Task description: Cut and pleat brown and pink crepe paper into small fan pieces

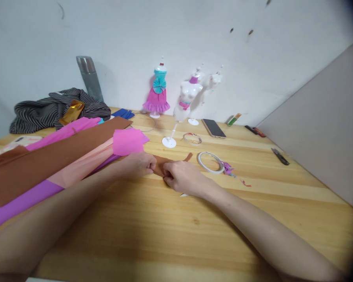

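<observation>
A small strip of brown crepe paper [161, 163] lies on the wooden table [170, 227], and both my hands pinch it. My left hand [138, 164] is closed on its left part, fingers curled. My right hand [184, 178] grips its right part, with a brown tip poking out beyond toward a white tape ring [210, 162]. Most of the strip is hidden under my fingers.
Folded crepe sheets in brown, pink and purple [55, 156] cover the left. Two small mannequins [186, 100], one in a pink dress [157, 92], stand at the back. A phone [213, 128], small tape roll [192, 138], scissors [280, 156], striped cloth [55, 107] and metal flask [90, 76] lie around.
</observation>
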Tool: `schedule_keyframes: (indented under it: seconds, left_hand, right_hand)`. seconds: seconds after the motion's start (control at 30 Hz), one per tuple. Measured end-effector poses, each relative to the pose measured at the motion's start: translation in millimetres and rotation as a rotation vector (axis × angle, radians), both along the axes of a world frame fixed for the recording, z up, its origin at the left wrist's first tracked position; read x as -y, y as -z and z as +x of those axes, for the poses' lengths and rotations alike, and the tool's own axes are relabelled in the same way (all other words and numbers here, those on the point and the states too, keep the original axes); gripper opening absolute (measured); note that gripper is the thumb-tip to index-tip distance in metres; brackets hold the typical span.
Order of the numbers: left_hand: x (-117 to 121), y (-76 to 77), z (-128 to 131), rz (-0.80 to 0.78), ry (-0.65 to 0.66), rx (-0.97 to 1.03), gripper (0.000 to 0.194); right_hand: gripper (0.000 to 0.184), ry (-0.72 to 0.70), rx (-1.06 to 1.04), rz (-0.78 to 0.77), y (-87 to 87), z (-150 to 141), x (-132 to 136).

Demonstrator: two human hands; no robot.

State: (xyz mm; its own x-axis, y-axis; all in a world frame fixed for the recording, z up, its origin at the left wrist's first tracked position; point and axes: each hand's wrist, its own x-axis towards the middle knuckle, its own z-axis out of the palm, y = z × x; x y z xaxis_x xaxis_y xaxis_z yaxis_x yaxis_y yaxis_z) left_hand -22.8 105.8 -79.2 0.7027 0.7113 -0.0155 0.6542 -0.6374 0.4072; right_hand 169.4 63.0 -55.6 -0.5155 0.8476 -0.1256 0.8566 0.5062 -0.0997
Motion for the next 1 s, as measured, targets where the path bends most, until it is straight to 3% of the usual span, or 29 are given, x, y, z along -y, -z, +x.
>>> schedule_keyframes:
  seconds: [0.5, 0.67, 1.0]
  left_hand:
    - [-10, -6.7, -9, -0.115, 0.014, 0.017, 0.011]
    - [-9, -11.7, -8, -0.273, -0.015, 0.025, 0.013]
    - [-11, -7.6, -9, -0.303, -0.039, 0.017, 0.009]
  right_hand:
    - [0.003, -0.069, -0.245, -0.29, -0.4, 18, -21]
    - [0.003, -0.075, -0.255, -0.25, -0.1, 22, -25]
    - [0.003, -0.132, -0.315, -0.304, 4.0, 29, -31]
